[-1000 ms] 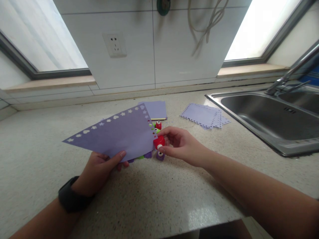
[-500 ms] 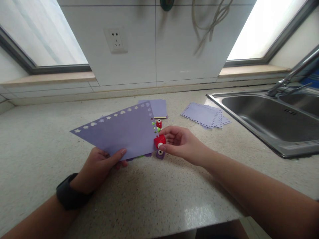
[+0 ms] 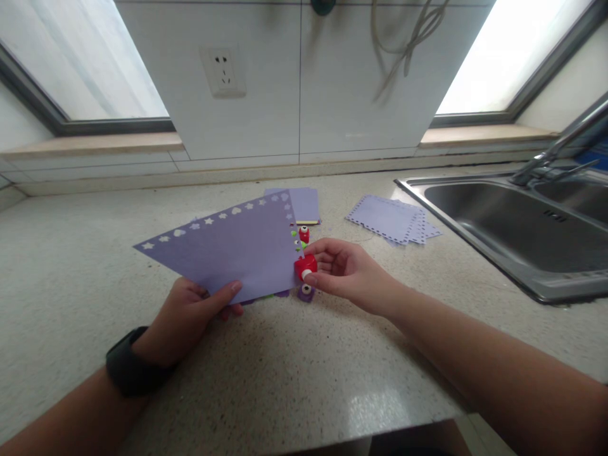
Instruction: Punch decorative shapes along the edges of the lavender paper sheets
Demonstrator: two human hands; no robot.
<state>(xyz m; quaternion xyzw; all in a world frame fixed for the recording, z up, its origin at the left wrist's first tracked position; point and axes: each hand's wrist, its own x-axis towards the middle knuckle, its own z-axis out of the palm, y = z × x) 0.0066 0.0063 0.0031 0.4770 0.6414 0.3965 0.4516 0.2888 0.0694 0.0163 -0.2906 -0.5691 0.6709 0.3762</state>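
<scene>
A sheet of purple paper is held up and tilted, its lower edge pinched by my left hand, thumb on top and fingers beneath. Star, heart and flower cut-outs run along its upper edge and down part of its right edge. My right hand grips a red craft punch at the lower part of the right edge, with the thumb on its white button. Another red punch and a purple punch stand on the counter close by. Bits of green show behind the sheet, mostly hidden.
Purple sheets with punched borders lie fanned out at the back right. A stack of purple paper sits behind the held sheet. The steel sink with its tap is on the right, set in the speckled counter.
The view has shifted very slightly. Both hands keep their hold, and the red punch stays at the sheet's right edge.
</scene>
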